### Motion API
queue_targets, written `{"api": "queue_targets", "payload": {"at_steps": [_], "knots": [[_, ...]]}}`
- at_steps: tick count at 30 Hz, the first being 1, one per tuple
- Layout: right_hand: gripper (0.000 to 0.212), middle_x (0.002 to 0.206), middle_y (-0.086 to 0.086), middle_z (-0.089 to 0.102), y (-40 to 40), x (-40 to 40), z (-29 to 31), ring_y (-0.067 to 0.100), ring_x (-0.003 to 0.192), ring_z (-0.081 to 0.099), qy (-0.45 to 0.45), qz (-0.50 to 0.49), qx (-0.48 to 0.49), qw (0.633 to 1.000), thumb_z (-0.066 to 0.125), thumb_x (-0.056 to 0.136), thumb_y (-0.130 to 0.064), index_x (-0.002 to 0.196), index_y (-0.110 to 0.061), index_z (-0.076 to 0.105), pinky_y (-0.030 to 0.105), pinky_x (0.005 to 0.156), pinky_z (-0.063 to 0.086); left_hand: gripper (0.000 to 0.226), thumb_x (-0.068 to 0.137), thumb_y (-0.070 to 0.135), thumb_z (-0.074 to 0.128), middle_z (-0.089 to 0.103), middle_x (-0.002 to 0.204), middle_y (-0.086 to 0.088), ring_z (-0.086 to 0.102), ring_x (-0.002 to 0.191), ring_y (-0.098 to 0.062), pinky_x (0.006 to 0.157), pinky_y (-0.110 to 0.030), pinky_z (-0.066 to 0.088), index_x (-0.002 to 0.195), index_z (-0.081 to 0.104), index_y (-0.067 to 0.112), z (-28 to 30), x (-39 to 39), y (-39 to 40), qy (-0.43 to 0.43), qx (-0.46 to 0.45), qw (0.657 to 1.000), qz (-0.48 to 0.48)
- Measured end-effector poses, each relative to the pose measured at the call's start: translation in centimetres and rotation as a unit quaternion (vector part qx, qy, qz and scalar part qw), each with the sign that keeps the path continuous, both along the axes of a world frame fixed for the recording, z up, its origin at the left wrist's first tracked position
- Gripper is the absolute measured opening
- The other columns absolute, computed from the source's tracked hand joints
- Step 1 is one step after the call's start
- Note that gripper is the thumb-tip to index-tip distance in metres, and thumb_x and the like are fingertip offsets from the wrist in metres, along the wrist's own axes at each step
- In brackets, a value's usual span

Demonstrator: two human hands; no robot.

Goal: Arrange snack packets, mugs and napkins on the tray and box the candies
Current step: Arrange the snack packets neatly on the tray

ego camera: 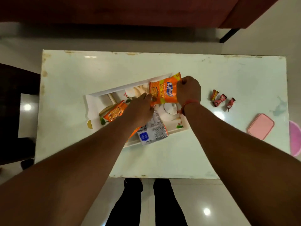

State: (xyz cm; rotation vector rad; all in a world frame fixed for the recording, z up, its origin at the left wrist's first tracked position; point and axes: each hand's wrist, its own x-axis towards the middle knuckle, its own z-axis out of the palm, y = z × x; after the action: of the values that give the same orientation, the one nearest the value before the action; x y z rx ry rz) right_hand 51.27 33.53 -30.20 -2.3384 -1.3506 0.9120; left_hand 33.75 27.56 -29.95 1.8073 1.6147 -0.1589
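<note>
A white tray [93,103] lies at an angle on the table. Both hands hold an orange Kurkure packet [164,91] over the tray's far end: my right hand [189,89] pinches its right edge and my left hand [141,106] grips its lower left corner. A second orange packet [114,112] lies at the tray's left, and a third packet [153,129] lies back side up at its near edge. A white mug [169,110] stands under my right wrist, and white napkins [136,91] sit beyond my left hand. Three red-wrapped candies [221,101] lie to the right of the tray.
A pink box lid [261,126] lies near the pale table's [211,74] right edge, with a pink box [295,138] half out of frame beside it. A dark red sofa [130,10] stands beyond the table and a dark chair [14,111] at left. My legs are at the near edge.
</note>
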Motion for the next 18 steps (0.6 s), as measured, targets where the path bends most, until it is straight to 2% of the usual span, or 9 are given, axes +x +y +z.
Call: {"api": "queue_targets", "payload": {"at_steps": [3,7,11,15,18], "knots": [[0.022,0.104,0.010,0.070,2.0,1.1,-0.3,0.023,0.093,0.062,0.016,0.017,0.028,0.999,0.047,0.095,-0.019,0.098,-0.011,0.067,0.025,0.072,0.040,0.038,0.096,0.028,0.051,0.054,0.130,-0.012,0.053,0.118,-0.033,0.096,-0.043,0.046,0.130,0.048,0.010,-0.8,2.1,0.9,-0.030,0.002,1.000,-0.003],[0.021,0.104,0.006,0.070,3.1,1.7,-1.3,0.014,0.084,0.056,0.021,0.021,0.031,0.999,0.047,0.095,-0.022,0.098,-0.014,0.066,0.025,0.073,0.046,0.061,0.097,0.033,0.048,0.029,0.157,-0.015,0.025,0.146,-0.034,0.118,-0.048,0.026,0.149,0.028,0.008,-1.8,3.7,1.7,0.003,-0.022,0.999,-0.024],[0.022,0.105,0.005,0.070,3.3,2.1,-1.8,0.013,0.084,0.057,0.021,0.013,0.022,0.999,0.047,0.097,-0.024,0.101,-0.014,0.066,0.024,0.071,0.046,0.071,0.097,0.033,0.050,0.017,0.162,-0.016,0.015,0.149,-0.035,0.122,-0.047,0.018,0.154,0.017,0.007,-2.3,4.0,1.8,0.020,-0.014,0.999,-0.032],[0.024,0.111,0.005,0.068,3.1,2.6,-1.6,0.016,0.094,0.063,0.022,0.014,0.010,1.000,0.048,0.098,-0.027,0.108,-0.013,0.064,0.022,0.073,0.046,0.070,0.098,0.033,0.049,0.014,0.163,-0.015,0.012,0.150,-0.035,0.122,-0.047,0.017,0.154,0.017,0.008,-2.3,3.7,1.9,0.019,-0.013,0.999,-0.030],[0.030,0.121,0.008,0.060,2.2,3.0,-1.0,0.022,0.108,0.060,-0.001,0.005,0.037,0.999,0.052,0.098,-0.032,0.120,-0.014,0.059,0.030,0.088,0.049,0.069,0.098,0.031,0.048,0.013,0.163,-0.017,0.012,0.150,-0.035,0.122,-0.047,0.016,0.154,0.015,0.008,-2.2,3.2,1.4,0.015,-0.014,1.000,-0.016]]}}
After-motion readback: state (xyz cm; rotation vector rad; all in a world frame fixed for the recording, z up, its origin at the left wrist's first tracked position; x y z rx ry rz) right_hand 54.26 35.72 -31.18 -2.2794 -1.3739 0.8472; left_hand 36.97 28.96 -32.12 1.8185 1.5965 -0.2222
